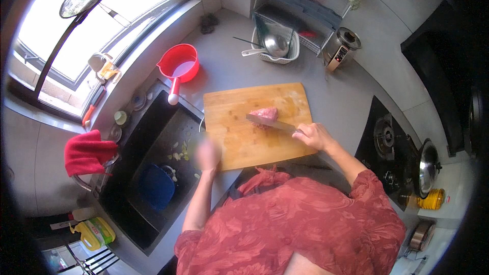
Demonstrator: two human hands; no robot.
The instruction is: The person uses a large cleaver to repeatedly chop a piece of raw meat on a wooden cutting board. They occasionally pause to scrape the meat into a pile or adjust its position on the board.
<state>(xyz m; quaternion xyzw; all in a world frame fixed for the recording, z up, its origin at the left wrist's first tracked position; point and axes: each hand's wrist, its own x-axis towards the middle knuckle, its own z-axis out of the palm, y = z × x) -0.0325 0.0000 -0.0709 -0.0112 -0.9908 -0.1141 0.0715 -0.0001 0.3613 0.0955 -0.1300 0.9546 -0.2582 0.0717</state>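
Note:
A mound of raw minced meat (265,114) sits near the middle of a wooden cutting board (233,137). My right hand (314,136) grips a kitchen knife (277,123) by its handle, at the board's right side. The blade lies across the meat, its tip pointing left. At the board's left edge, beside the sink, is my left hand (208,154); it is blurred, so its fingers and anything in them cannot be made out.
Left, a dark sink (126,194) holds a blue basin (156,186) and food scraps. A red dipper (178,63) stands behind the board. A white basket (277,59) and an electric pot (341,49) are further back. Right is a gas hob (382,152).

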